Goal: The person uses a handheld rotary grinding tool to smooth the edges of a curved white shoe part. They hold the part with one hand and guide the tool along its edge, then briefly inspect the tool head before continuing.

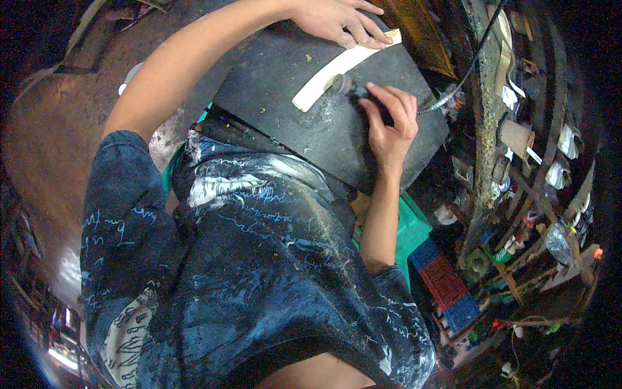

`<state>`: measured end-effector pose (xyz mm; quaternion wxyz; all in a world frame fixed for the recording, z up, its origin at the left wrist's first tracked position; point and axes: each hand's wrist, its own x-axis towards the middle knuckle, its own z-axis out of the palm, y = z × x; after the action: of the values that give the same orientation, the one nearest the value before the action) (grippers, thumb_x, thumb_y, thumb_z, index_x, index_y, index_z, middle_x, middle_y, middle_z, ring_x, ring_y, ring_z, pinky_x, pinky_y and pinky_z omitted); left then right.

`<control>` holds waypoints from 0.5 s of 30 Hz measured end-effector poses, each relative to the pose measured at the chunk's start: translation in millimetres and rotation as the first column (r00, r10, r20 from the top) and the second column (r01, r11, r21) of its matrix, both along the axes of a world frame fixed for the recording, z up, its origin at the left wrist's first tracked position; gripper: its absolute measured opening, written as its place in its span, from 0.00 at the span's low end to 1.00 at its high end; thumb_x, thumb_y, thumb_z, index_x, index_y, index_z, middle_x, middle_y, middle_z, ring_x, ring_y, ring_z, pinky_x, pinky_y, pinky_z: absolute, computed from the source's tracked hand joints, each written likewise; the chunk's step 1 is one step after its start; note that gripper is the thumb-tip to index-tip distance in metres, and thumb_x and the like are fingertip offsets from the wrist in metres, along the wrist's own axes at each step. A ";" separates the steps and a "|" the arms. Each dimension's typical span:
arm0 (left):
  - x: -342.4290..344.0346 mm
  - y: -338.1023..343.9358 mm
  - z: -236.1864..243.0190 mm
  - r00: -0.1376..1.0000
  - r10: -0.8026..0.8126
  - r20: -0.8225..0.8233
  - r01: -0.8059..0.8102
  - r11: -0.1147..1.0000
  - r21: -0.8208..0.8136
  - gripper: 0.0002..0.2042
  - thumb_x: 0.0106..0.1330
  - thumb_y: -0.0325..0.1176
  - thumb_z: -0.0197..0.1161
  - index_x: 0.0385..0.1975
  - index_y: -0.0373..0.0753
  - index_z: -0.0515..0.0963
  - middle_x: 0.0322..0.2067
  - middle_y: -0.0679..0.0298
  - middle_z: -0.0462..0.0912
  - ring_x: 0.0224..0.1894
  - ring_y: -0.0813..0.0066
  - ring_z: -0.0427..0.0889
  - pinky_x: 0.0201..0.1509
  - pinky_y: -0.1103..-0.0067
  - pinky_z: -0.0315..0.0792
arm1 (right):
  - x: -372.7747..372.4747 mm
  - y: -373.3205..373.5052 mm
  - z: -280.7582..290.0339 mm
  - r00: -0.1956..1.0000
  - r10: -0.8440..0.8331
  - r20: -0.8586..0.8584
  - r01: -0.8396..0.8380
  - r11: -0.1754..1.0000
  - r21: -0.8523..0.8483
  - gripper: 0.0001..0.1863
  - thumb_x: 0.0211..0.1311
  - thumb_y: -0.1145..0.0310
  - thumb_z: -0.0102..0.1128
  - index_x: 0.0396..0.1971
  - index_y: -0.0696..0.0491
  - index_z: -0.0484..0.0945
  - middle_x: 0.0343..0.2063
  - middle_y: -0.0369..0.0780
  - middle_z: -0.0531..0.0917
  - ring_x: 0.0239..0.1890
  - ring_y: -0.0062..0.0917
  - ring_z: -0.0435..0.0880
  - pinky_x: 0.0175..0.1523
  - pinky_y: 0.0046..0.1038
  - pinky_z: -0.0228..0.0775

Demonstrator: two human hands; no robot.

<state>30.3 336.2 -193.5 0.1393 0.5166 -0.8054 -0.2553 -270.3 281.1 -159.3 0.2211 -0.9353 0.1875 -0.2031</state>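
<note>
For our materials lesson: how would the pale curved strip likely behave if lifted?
The pale curved strip is probably light, being narrow. Its smooth, unkinked arc suggests some stiffness. Rolling seems unlikely: it lies flat along the dark board.

Upper ctr: strip (334, 72) on board (278, 129); L hand (338, 23) at its upper-rt end; tool (341, 83) in R hand (394, 123) below.

Dark blue T-shirt (259, 279), short sleeves (126, 165), light-blue script (262, 225), black neckband (301, 346)
</note>
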 end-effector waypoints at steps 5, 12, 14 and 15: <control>5.6 4.0 8.4 0.997 -0.014 -0.072 0.016 1.000 0.018 0.26 0.81 0.45 0.53 0.78 0.59 0.74 0.84 0.73 0.62 0.89 0.52 0.43 0.87 0.43 0.30 | 1.4 -6.7 -6.2 0.999 -0.041 0.016 0.041 0.999 -0.002 0.20 0.51 0.71 0.84 0.47 0.44 0.94 0.42 0.39 0.89 0.49 0.36 0.85 0.58 0.37 0.74; 0.7 0.4 5.5 1.000 -0.008 0.001 0.008 1.000 0.006 0.26 0.81 0.45 0.53 0.78 0.59 0.74 0.84 0.73 0.62 0.89 0.52 0.43 0.87 0.43 0.30 | -1.5 6.5 2.2 0.996 0.090 -0.024 -0.089 0.996 0.029 0.20 0.49 0.74 0.83 0.46 0.48 0.93 0.42 0.39 0.89 0.48 0.35 0.86 0.57 0.35 0.75; 1.5 0.4 4.1 1.000 -0.008 0.028 0.008 1.000 -0.005 0.26 0.81 0.45 0.53 0.77 0.59 0.74 0.84 0.73 0.62 0.89 0.52 0.43 0.87 0.43 0.30 | -0.4 7.2 3.4 0.992 0.121 -0.017 -0.121 0.992 0.027 0.21 0.48 0.76 0.84 0.45 0.49 0.93 0.43 0.39 0.89 0.47 0.35 0.86 0.56 0.35 0.76; 2.6 0.9 3.9 1.000 -0.014 -0.005 0.014 1.000 0.001 0.26 0.81 0.45 0.53 0.77 0.59 0.74 0.84 0.73 0.62 0.89 0.52 0.43 0.87 0.43 0.30 | 0.0 6.9 3.7 0.995 0.097 -0.021 -0.096 0.995 0.019 0.21 0.48 0.75 0.84 0.45 0.49 0.93 0.42 0.39 0.89 0.47 0.35 0.86 0.56 0.36 0.76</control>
<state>32.8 337.1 -189.6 0.1391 0.5104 -0.8085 -0.2580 -270.3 288.0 -155.6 0.2368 -0.9434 0.1462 -0.1804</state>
